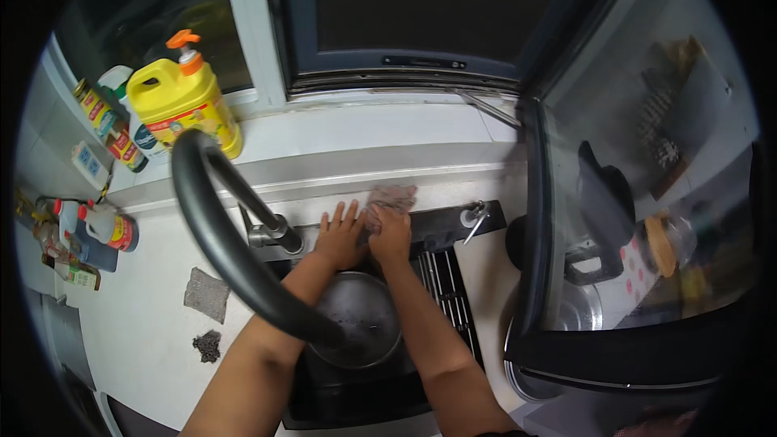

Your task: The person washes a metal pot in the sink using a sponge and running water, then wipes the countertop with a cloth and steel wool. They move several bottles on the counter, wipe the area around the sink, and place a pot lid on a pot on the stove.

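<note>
My right hand (391,235) is closed on a brownish, crumpled rag (394,196), which presses against the light ledge behind the sink. Beside it, my left hand (341,239) lies flat with fingers spread at the sink's back edge, holding nothing. Both forearms reach across the black sink (324,414). Between them a round metal pot or bowl (360,307) sits in the basin, partly covered by the dark arched faucet (204,231) and my left arm. A slatted rack (447,291) lies at the basin's right side.
Left of the sink lie a grey scouring cloth (207,295) and a dark steel wool pad (207,345). A yellow pump jug (182,105) stands on the sill; several bottles (109,226) crowd the far left. A soap pump (476,215) and an opened window sash (530,218) are at right.
</note>
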The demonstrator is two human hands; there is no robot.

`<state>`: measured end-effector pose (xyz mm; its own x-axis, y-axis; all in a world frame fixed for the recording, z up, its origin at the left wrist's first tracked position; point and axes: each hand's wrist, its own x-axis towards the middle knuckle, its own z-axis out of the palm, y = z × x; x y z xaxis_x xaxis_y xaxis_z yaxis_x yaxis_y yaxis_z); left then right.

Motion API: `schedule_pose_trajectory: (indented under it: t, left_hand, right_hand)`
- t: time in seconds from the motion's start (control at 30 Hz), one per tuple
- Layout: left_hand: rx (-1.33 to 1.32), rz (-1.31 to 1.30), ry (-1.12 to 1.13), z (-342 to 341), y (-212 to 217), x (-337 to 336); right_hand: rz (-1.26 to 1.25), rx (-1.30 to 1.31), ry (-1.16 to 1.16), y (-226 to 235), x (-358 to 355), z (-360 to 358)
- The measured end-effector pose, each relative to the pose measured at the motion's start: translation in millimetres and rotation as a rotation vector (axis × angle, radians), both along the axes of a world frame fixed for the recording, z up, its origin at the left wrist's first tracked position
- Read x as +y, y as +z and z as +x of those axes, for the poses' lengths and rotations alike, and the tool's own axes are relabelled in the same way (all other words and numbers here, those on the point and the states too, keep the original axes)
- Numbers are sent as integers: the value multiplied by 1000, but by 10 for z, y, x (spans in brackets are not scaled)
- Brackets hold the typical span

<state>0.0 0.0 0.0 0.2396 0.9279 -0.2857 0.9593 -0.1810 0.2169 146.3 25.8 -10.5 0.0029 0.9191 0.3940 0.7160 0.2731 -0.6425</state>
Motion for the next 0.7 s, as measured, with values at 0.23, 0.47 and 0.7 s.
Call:
schedule_pose_trajectory:
  t: [0.23, 0.47, 0.7]
  left_hand:
    - [26, -69, 1, 114, 390, 41]
    - [47, -59, 0, 87, 347, 13]
    - [50, -105, 16, 203, 417, 51]
  right_hand:
    - [210, 288, -1029, 607, 1058, 438]
    - [-258, 286, -1241, 308, 1582, 885]
    - [-331, 92, -1139, 222, 1195, 176]
